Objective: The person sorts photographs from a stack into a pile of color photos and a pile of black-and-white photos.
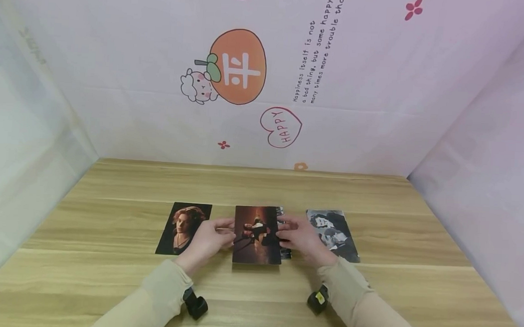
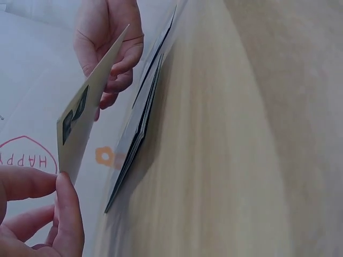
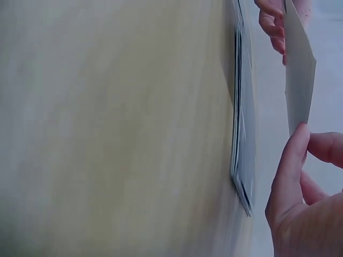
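Observation:
A photo card (image 1: 257,236) with a dark reddish picture of a seated figure is held raised over the middle of the table. My left hand (image 1: 211,238) pinches its left edge between thumb and fingertips, and my right hand (image 1: 301,237) pinches the right edge. Its pale back (image 2: 80,123), with a small dark print, shows in the left wrist view. Beneath it lies a stack of several cards (image 3: 237,118), mostly hidden from the head view; a black-and-white strip of the stack (image 1: 286,252) peeks out at the right.
Left of the stack lies a portrait photo card (image 1: 185,224) of a person with wavy hair. To the right is a black-and-white photo card (image 1: 335,234), partly covered by my right wrist. The wooden table (image 1: 253,308) meets a printed cloth backdrop (image 1: 360,99) at the back.

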A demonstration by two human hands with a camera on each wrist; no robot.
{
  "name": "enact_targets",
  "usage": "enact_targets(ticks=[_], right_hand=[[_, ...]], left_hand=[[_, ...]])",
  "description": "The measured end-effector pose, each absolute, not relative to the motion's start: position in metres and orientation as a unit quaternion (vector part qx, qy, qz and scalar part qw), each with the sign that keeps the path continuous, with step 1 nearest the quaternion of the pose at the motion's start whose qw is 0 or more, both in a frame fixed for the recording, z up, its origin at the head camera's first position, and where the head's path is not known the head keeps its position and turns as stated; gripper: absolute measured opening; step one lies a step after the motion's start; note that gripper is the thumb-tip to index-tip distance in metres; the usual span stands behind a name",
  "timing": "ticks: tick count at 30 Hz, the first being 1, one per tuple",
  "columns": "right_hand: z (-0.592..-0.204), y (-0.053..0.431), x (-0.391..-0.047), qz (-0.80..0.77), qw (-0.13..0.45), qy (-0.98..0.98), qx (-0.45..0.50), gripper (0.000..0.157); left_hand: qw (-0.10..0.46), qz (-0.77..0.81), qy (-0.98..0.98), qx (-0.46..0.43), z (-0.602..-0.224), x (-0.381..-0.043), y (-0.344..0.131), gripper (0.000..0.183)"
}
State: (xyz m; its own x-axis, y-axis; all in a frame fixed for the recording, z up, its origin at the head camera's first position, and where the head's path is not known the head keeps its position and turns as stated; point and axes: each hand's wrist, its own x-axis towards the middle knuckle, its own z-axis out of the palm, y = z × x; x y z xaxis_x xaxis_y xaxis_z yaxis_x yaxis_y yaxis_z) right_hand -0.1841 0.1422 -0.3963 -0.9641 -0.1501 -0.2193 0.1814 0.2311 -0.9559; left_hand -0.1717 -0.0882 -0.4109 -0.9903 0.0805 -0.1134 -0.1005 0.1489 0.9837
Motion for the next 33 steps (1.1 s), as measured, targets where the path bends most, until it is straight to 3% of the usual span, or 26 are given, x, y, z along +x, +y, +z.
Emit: enact_targets(ticks=[10,33], right_hand=[[-0.399,0.108,-0.182,-0.654,0.096,0.75,0.022,0.047],[-0.396,0.027,-0.184,-0.682,0.151,0.716,-0.012,0.05]], left_hand=[[0.071,0.619,0.782,-0.008,-0.393,-0.164,-0.119,0.045],[0.099,0.606,0.789,0.001,-0.386,-0.157,-0.202,0.051]])
